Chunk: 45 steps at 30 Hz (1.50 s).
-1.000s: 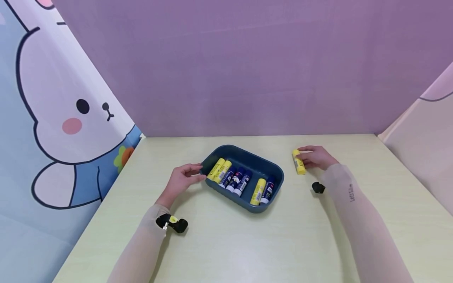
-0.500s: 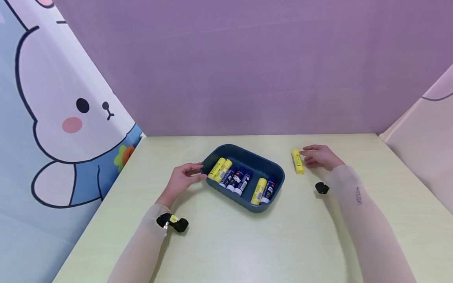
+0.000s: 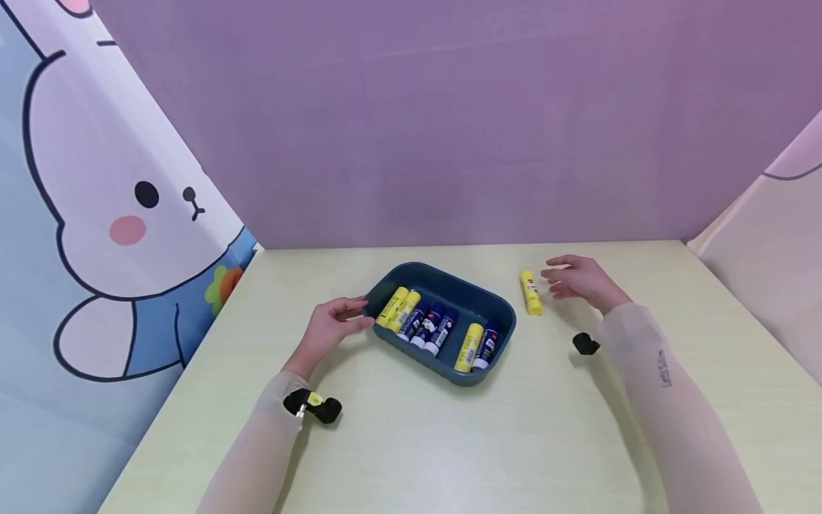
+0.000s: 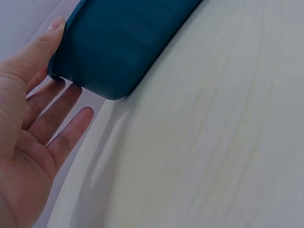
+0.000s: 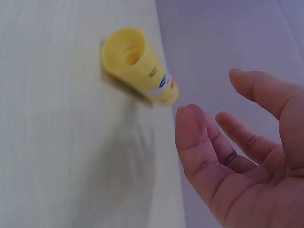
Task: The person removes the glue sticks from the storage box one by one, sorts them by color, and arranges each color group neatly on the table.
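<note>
Watching from the side, left to right: left hand (image 3: pixel 329 330) is at the left end of the dark blue-green tray (image 3: pixel 443 287), thumb and fingers spread, mostly straight, touching its edge near the corner; can't make out a hard pinch. Tray seems to sit flat on the counter (image 3: pixel 411 442). Reads as stiff plastic, probably light enough to skate if bumped, so steady it at rim and outer wall; leaning on the rim might tip it. Inside: two yellow sticks (image 3: pixel 392 307) side by side, three navy sticks (image 3: pixel 427 325) with white ends, a gap, then a single yellow stick (image 3: pixel 469 348) beside a single navy stick (image 3: pixel 486 344) at the right end. All look like glue sticks, lying down. Loose yellow stick (image 3: pixel 531 293) is on the counter, on its side, just right of the tray and clear of it, hollow end toward the person. Right hand (image 3: pixel 584 280) is just beside it on the right, thumb and fingers parted, holding nothing, not touching the stick. Handling guess: light, rigid, smooth barrel, a bit slippery, keen to roll. Not fragile; gentle squeeze should do. Best hold: thumb and fingers across mid-barrel, both sides at once. End grips are worse, it'd swing.
</note>
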{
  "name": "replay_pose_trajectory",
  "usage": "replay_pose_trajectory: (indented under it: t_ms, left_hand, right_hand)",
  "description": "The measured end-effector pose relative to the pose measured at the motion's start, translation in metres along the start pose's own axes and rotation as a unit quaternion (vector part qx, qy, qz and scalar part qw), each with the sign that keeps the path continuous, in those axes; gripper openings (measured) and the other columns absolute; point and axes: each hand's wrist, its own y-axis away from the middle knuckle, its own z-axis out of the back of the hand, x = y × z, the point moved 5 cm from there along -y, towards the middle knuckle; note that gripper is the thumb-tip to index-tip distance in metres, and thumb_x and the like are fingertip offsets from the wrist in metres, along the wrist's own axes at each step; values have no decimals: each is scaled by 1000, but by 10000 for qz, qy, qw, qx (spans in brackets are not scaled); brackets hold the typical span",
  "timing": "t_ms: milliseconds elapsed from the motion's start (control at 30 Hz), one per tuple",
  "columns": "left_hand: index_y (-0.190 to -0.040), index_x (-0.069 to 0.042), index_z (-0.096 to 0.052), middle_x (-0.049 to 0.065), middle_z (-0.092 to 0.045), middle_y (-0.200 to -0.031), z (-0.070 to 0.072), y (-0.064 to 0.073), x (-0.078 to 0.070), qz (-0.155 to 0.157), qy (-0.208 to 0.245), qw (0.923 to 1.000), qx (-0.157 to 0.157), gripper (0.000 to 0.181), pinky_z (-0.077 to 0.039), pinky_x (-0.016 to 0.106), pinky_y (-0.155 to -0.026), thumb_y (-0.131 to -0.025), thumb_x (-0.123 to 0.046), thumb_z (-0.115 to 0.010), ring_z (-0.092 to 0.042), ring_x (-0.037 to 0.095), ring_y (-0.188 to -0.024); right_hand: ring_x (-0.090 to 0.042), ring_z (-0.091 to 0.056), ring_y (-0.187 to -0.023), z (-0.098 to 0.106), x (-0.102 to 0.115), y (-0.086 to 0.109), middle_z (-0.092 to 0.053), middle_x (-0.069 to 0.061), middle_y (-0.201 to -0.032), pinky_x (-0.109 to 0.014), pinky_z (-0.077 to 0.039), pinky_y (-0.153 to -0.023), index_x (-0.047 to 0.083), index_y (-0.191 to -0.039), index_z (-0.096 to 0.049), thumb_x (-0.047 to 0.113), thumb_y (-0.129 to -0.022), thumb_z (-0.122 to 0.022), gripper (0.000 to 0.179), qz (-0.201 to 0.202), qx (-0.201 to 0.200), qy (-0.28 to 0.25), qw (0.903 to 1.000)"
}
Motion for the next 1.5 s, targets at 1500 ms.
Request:
replay_pose_trajectory:
  t_ms: [1500]
  left_hand:
    - [-120,11,-63,25,-57,-135,1,12,-19,19,19,9999,103,37,-56,25,-87,-87,2,-75,-60,41,-118]
  right_hand:
    - [-30,-69,-91,-81,73,47,-62,-27,-113,-37,-60,-83,-6,-137,-47,15,-98,-65,48,1128,1012,456,9874]
